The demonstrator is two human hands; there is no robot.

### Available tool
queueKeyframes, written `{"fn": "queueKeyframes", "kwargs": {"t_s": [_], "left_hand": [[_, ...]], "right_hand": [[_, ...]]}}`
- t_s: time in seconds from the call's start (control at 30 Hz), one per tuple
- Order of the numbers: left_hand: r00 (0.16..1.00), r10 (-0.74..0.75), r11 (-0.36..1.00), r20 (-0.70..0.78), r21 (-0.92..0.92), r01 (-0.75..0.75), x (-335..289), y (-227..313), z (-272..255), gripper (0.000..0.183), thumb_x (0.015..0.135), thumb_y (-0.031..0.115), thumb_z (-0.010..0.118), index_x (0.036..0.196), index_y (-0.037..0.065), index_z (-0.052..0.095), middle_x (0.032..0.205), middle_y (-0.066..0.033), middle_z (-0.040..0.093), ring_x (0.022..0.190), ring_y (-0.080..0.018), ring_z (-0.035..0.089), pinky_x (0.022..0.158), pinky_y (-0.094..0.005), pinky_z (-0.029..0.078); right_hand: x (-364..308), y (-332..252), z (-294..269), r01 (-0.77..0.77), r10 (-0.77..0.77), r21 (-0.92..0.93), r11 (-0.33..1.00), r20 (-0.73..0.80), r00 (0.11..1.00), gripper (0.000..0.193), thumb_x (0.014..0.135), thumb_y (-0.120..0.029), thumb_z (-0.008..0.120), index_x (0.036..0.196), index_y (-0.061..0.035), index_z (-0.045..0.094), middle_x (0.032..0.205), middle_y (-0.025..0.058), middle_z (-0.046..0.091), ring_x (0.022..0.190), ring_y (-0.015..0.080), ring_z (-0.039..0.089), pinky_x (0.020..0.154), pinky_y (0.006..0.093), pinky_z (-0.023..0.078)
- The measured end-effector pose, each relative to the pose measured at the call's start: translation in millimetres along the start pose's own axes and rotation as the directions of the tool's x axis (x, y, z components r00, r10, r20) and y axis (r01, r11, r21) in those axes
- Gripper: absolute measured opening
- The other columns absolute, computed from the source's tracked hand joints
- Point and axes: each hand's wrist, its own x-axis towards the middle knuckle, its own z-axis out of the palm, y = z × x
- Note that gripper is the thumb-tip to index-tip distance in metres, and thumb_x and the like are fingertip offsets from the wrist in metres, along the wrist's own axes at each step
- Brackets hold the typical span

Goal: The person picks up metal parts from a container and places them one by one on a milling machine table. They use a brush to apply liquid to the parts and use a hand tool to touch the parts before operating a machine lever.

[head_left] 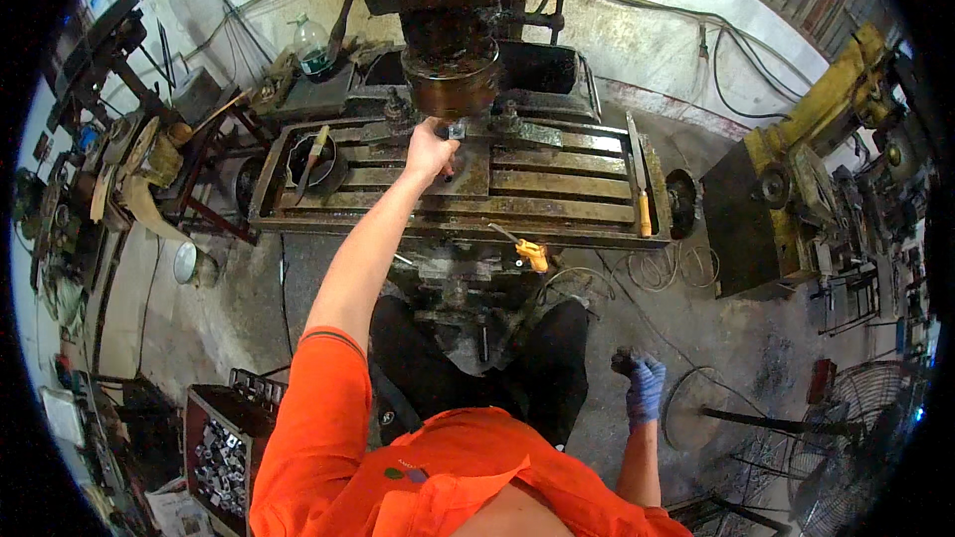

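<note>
head view: at eleven o'clock my bare left hand (430, 151) pinches what looks like a small metal block (457, 129), toward twelve, just under the milling spindle (453, 80). a turning spindle or an oily slip could catch my fingers. my gloved right hand (645, 388), near four, is half curled; i cannot tell whether it holds anything.

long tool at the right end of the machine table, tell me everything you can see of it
The tool looks like a file: a long, narrow, greyish metal blade with a yellowish-brown handle, apparently wood. It lies along the right end of the slotted table, handle nearer the person. Nobody is touching it.
</note>
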Motion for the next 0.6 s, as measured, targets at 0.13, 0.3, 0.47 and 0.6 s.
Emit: {"fn": "queueKeyframes", "kwargs": {"t_s": [0.13, 0.3, 0.47, 0.6], "left_hand": [[0.994, 0.097, 0.989, -0.04, 0.115, -0.092, -7.9, -9.1, -9.5, 0.04, 0.07, 0.003, 0.062, 0.108, -0.004, 0.051, 0.058, -0.0078, 0.056, 0.039, -0.0143, 0.05, 0.039, -0.0276, 0.042], [0.964, 0.243, 0.907, -0.104, 0.376, -0.188, -70.7, 1.8, -64.1, 0.036, 0.067, 0.015, 0.071, 0.097, -0.001, 0.059, 0.078, -0.0087, 0.061, 0.071, -0.0153, 0.059, 0.066, -0.0291, 0.047], [0.936, 0.253, 0.96, -0.246, 0.186, -0.211, -167.6, 50.0, -144.7, 0.033, 0.075, -0.003, 0.062, 0.106, -0.006, 0.049, 0.089, -0.009, 0.06, 0.08, -0.0121, 0.057, 0.069, -0.0248, 0.046], [0.935, 0.113, 0.68, -0.336, 0.712, 0.173, -233.8, 9.9, -226.9, 0.035, 0.07, 0.005, 0.065, 0.102, -0.003, 0.052, 0.087, -0.0119, 0.062, 0.079, -0.0268, 0.06, 0.076, -0.0322, 0.047]], "right_hand": [[-5.3, -10.4, 8.7, -0.007, 0.006, 0.019, 1.0, 0.01, 1.0, 0.022, 0.081, -0.017, 0.057, 0.084, 0.0031, 0.065, 0.074, 0.0115, 0.065, 0.066, 0.0182, 0.062, 0.065, 0.0305, 0.049], [1.5, -1.0, 12.7, 0.04, -0.036, -0.032, 0.999, 0.111, 0.993, 0.025, 0.08, -0.021, 0.058, 0.084, 0.0028, 0.065, 0.074, 0.0108, 0.065, 0.066, 0.0181, 0.062, 0.065, 0.0326, 0.05], [13.5, 7.1, 33.5, 0.068, -0.063, -0.018, 0.998, 0.199, 0.978, 0.023, 0.081, -0.021, 0.057, 0.08, 0.0014, 0.064, 0.073, 0.0088, 0.064, 0.065, 0.0159, 0.061, 0.064, 0.0314, 0.049], [21.6, -7.7, 63.0, 0.033, -0.023, -0.034, 0.999, 0.268, 0.963, 0.018, 0.08, -0.018, 0.06, 0.073, -0.001, 0.064, 0.072, 0.0056, 0.063, 0.066, 0.0117, 0.057, 0.063, 0.0273, 0.046]]}}
